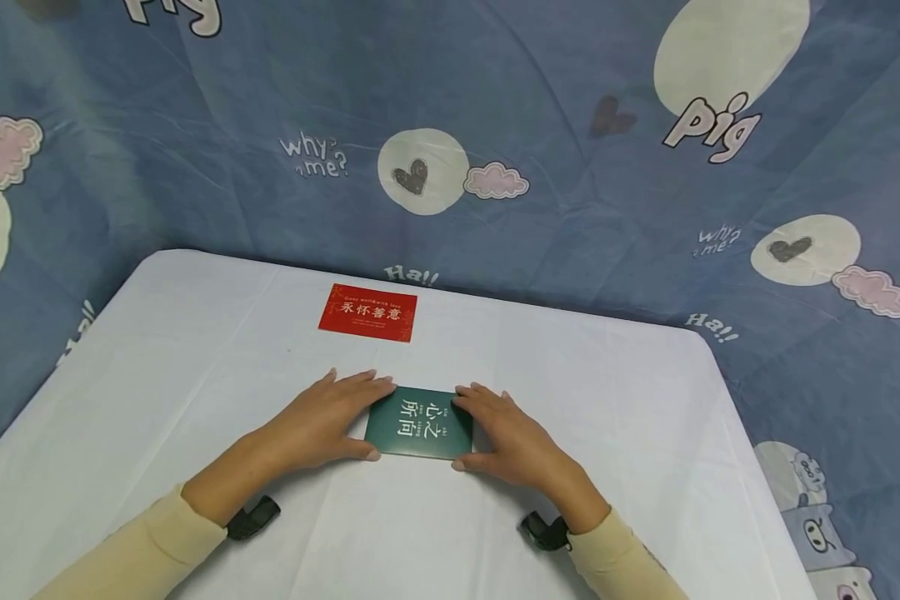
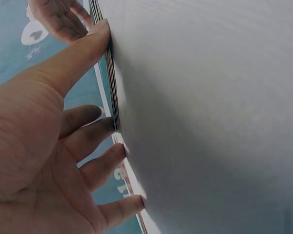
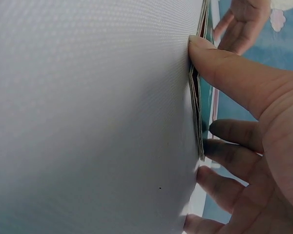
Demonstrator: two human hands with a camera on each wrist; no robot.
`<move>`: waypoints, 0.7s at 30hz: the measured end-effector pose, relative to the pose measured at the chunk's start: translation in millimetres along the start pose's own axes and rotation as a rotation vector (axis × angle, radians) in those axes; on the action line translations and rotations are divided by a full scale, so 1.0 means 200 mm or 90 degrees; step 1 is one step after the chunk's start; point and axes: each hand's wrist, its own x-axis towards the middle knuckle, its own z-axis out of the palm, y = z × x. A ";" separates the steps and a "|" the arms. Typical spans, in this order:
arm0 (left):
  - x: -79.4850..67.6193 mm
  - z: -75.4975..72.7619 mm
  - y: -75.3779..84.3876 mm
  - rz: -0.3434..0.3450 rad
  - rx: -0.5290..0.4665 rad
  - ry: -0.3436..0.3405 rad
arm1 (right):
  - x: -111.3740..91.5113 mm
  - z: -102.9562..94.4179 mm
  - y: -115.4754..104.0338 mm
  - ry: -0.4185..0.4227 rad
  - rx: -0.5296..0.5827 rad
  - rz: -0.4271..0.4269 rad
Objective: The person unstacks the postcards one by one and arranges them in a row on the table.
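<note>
A green card [image 1: 420,423] with white Chinese characters lies flat on the white table, turned sideways. Several thin layers show along its edge in both wrist views, slightly parted in the right one. My left hand [image 1: 322,425] is at its left end, thumb by the near corner and fingertips by the far one. At the right end, my right hand [image 1: 512,440] mirrors this, its index finger [image 1: 471,402] overlapping the far corner. The fingers of both hands are spread and fairly straight. Beyond the green card lies a red card [image 1: 367,313] with pale characters.
The table [image 1: 607,400] has a white cover with rounded far corners. Blue printed cloth [image 1: 255,192] hangs behind it and down both sides. Each forearm carries a black wrist mount [image 1: 253,518] just above the tabletop.
</note>
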 end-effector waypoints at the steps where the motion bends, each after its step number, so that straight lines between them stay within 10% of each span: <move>1: 0.00 0.00 0.00 -0.001 0.000 -0.001 | 0.00 0.00 0.00 0.000 0.001 0.000; 21: 0.00 -0.02 0.01 0.007 0.016 -0.015 | 0.00 -0.01 -0.01 -0.010 -0.011 0.010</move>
